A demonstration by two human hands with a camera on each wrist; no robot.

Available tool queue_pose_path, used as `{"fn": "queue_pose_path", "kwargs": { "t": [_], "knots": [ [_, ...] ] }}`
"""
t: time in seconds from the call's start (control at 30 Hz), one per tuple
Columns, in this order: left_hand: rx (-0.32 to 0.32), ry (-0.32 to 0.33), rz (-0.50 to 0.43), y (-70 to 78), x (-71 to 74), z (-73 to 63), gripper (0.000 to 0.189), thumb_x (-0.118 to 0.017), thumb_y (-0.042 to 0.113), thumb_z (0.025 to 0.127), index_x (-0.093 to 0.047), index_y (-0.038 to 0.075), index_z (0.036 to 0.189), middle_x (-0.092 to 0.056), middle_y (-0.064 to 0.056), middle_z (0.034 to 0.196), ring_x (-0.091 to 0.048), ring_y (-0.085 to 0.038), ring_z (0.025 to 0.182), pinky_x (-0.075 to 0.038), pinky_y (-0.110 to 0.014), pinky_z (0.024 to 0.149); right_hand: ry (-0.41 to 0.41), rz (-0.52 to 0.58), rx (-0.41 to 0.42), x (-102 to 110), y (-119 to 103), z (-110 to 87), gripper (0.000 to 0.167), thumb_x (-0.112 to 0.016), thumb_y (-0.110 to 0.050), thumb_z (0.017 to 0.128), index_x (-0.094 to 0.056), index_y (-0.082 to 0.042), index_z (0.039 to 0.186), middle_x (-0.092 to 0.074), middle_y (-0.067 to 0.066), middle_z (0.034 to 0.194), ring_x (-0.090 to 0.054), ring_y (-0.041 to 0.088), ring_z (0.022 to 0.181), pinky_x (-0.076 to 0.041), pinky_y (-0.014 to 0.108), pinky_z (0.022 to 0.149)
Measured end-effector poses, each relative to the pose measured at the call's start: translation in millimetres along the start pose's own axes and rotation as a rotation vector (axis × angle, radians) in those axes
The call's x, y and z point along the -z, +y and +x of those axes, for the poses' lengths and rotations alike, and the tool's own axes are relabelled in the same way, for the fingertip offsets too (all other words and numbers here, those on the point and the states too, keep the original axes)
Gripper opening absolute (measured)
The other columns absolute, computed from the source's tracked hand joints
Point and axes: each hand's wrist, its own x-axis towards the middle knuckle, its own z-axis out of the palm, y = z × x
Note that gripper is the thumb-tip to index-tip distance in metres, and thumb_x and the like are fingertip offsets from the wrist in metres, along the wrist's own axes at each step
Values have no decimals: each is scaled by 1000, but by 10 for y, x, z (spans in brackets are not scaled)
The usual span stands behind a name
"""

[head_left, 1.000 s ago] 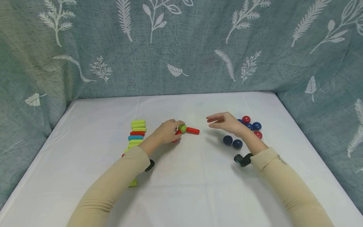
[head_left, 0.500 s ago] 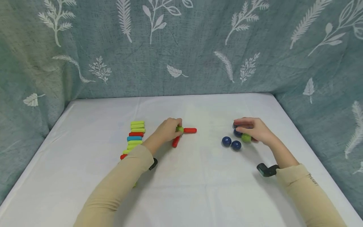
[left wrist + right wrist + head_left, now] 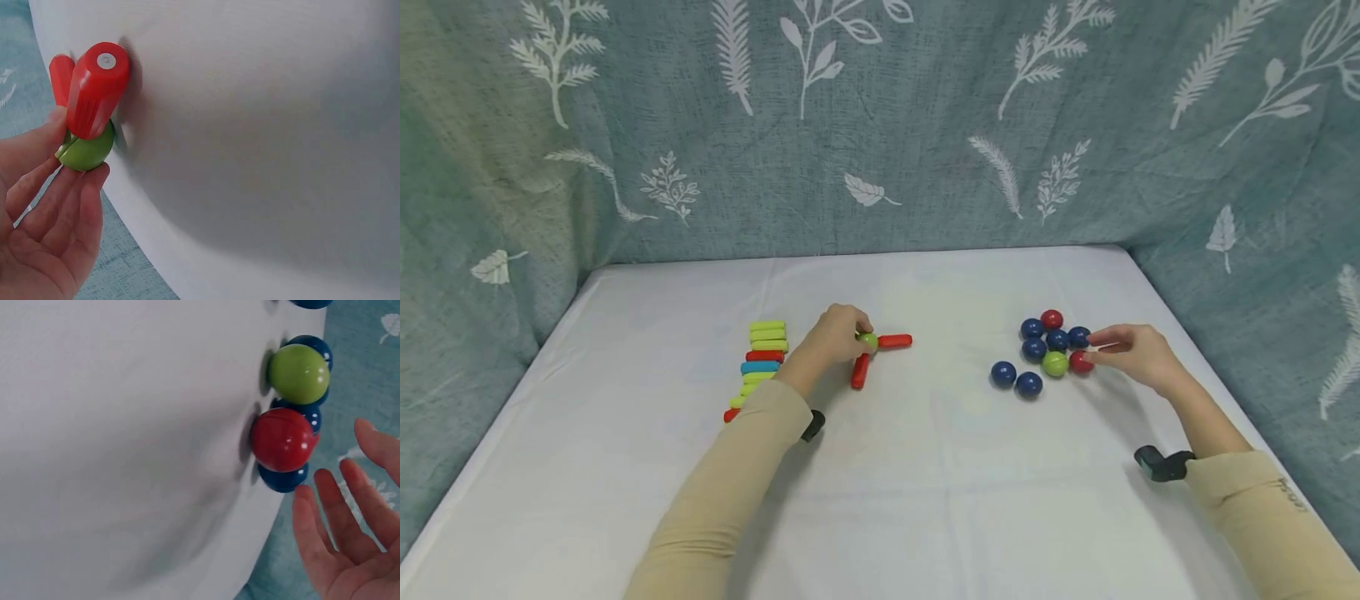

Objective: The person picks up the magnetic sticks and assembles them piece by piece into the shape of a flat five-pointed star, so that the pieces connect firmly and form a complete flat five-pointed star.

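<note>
My left hand (image 3: 835,335) pinches a green ball (image 3: 89,152) between thumb and fingers. Two red rods (image 3: 894,341) stick out from that ball, one toward the right and one toward the front; a pale disc shows on one rod's end (image 3: 107,60). On the right, my right hand (image 3: 1138,357) hovers beside a cluster of balls, its fingers spread with nothing between them. Nearest to its fingertips are a red ball (image 3: 282,440) and a dark blue ball (image 3: 282,478). A loose green ball (image 3: 1055,364) sits just left of the red one.
Left of the left hand lies a column of yellow-green, red and blue rods (image 3: 762,367), partly hidden by the sleeve. Two dark blue balls (image 3: 1028,385) rest in front of the cluster, with a second red ball (image 3: 1052,319) behind. A leaf-patterned curtain (image 3: 880,133) borders the white table (image 3: 925,500).
My right hand carried a green ball to the cluster, let it go, and moved right to beside the red ball. The left hand shifted slightly left with its ball and rods.
</note>
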Motion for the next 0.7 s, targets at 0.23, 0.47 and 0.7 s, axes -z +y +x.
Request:
{"fn": "queue_pose_path", "kwargs": {
  "t": [0.23, 0.47, 0.7],
  "knots": [
    [33, 16, -40, -34, 11, -1, 29, -72, 16, 79, -67, 3, 105, -64, -8, 102, -55, -21, 97, -46, -31, 82, -70, -28, -101, -61, 84, 81, 54, -65, -32, 83, -52, 7, 118, -51, 29, 119, -50, 41, 104, -45, 49, 83],
    [12, 33, -84, -32, -10, -23, 29, -72, 15, 79, -67, 2, 105, -65, -8, 103, -56, -21, 96, -47, -30, 81, -86, -1, -167, -80, 98, 108, 58, -67, -32, 81, -49, 10, 116, -56, 27, 108, -58, 27, 88, -50, 35, 74],
    [49, 55, -96, -55, -34, -40, 29, -72, 15, 80, -67, 4, 106, -64, -7, 102, -56, -19, 95, -47, -29, 80, -96, -1, -169, -71, -6, 87, 56, -69, -29, 80, -48, 12, 113, -57, 28, 105, -58, 28, 87, -49, 39, 76]
  ]
}}
